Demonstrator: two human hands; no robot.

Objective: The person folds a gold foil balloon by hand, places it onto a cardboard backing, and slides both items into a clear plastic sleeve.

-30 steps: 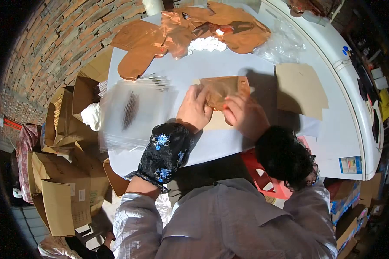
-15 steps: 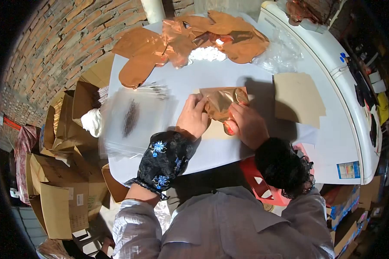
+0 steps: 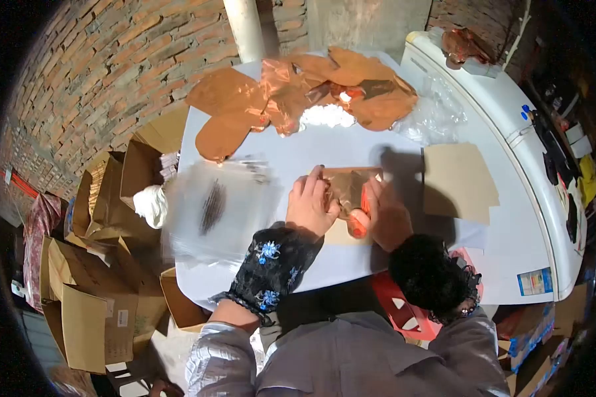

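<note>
A folded copper-coloured foil balloon [image 3: 346, 181] with orange-red parts lies at the middle of the table, on a beige card [image 3: 344, 235]. My left hand [image 3: 311, 205] is closed on its left side, thumb pressed to the foil. On the right side, my right hand [image 3: 385, 215] grips the foil, close to the orange-red end [image 3: 358, 226] that pokes out at the bottom. The undersides of the fingers are hidden. To the left of my left hand lies a stack of clear plastic bags [image 3: 212, 205].
More copper foil balloons [image 3: 225, 122] spread along the far table edge, around a white pile [image 3: 327, 116]. Beige cards [image 3: 460, 182] lie to the right, clear plastic [image 3: 437, 109] behind them. Open cardboard boxes [image 3: 99, 298] stand left, a white fridge-like unit [image 3: 510, 132] right.
The view has tilted up, so the scene sits lower. My left fingers have moved over the foil's left part, and the foil looks narrower. The orange-red end shows more.
</note>
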